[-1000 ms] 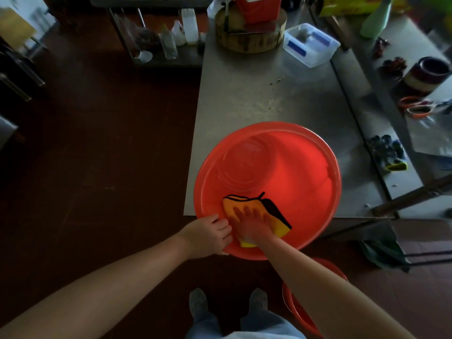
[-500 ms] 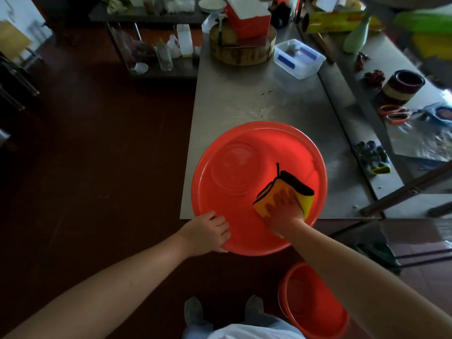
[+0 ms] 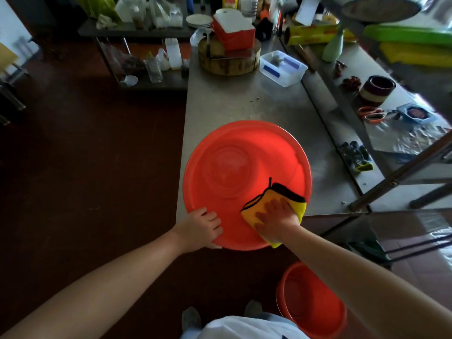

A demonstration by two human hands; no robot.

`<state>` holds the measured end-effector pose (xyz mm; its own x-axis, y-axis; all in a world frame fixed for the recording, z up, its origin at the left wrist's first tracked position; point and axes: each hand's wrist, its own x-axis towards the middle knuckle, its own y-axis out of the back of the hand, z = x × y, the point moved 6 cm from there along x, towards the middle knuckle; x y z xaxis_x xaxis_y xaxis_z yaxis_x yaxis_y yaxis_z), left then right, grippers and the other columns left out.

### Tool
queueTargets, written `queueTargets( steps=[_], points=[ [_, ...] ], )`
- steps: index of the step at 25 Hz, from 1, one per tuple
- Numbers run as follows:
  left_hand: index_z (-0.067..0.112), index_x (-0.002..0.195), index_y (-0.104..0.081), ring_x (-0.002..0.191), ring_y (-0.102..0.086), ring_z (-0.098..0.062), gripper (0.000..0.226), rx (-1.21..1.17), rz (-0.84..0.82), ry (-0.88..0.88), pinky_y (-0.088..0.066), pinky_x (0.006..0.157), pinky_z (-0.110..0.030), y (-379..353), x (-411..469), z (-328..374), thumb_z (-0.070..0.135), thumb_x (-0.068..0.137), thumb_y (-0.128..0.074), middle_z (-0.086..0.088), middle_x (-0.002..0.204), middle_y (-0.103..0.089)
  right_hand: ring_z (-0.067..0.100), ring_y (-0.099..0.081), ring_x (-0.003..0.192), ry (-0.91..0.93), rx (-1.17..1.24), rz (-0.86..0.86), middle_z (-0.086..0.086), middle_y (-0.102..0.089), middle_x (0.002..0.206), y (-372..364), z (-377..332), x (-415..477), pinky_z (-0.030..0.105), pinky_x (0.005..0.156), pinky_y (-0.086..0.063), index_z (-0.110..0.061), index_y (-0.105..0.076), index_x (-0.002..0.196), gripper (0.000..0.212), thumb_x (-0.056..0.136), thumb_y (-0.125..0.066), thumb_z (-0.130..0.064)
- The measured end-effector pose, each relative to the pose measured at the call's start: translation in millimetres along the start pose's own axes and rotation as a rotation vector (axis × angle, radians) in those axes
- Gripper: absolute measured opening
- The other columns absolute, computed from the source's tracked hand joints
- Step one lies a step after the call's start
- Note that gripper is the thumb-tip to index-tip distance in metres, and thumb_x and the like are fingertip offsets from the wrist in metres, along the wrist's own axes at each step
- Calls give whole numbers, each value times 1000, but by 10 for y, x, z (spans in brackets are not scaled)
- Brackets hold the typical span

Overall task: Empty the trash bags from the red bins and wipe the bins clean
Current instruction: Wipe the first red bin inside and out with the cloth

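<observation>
- From the head camera: the red bin [image 3: 247, 152] sits on the steel table [image 3: 244, 106], its near side overhanging the edge. The left hand [image 3: 200, 227] grips that rim.
- The right hand [image 3: 277, 220], fingers spread flat, presses the yellow cloth [image 3: 274, 204] on the near wall. Pushing too hard there could tip the bin off.

Steel table [image 3: 244, 106] carries red bin [image 3: 247, 152], wooden block [image 3: 228, 63], clear tub [image 3: 283, 69]; second bin [image 3: 310, 302] on floor [image 3: 85, 155]
</observation>
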<state>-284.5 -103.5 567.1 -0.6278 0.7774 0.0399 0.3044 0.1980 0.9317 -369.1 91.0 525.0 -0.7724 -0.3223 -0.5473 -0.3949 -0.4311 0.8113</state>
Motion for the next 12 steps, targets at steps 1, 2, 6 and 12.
queueTargets(
  steps=[1,2,6,12],
  points=[
    [21,94,-72,85,-63,-20,52,0,0,-4,-50,79,-35,20,12,-12,66,94,-46,3,91,-69,31,-6,154,-32,-53,14,8,-16,167,16,135,-5,52,121,8,-39,-31,155,62,98,-19,-62],
    [21,94,-73,85,-63,-20,52,2,0,-8,-50,79,-35,46,33,-25,65,94,-46,3,91,-69,31,-3,154,-58,-79,16,9,-13,168,11,217,-13,52,120,11,-39,-30,155,62,98,-19,-62],
    [21,87,-71,79,-61,-19,50,28,4,-15,-50,73,-33,119,168,-19,67,90,-52,4,84,-67,32,-6,154,-94,129,-56,5,-16,167,-46,-127,-96,56,120,4,-40,-26,155,63,97,-17,-63],
    [23,84,-67,82,-61,-19,46,31,-20,-33,-47,73,-34,80,70,-67,67,87,-57,4,85,-66,30,-22,150,93,359,-26,3,-21,165,19,-735,-288,54,117,-20,-39,-15,159,62,101,-17,-62]
  ],
)
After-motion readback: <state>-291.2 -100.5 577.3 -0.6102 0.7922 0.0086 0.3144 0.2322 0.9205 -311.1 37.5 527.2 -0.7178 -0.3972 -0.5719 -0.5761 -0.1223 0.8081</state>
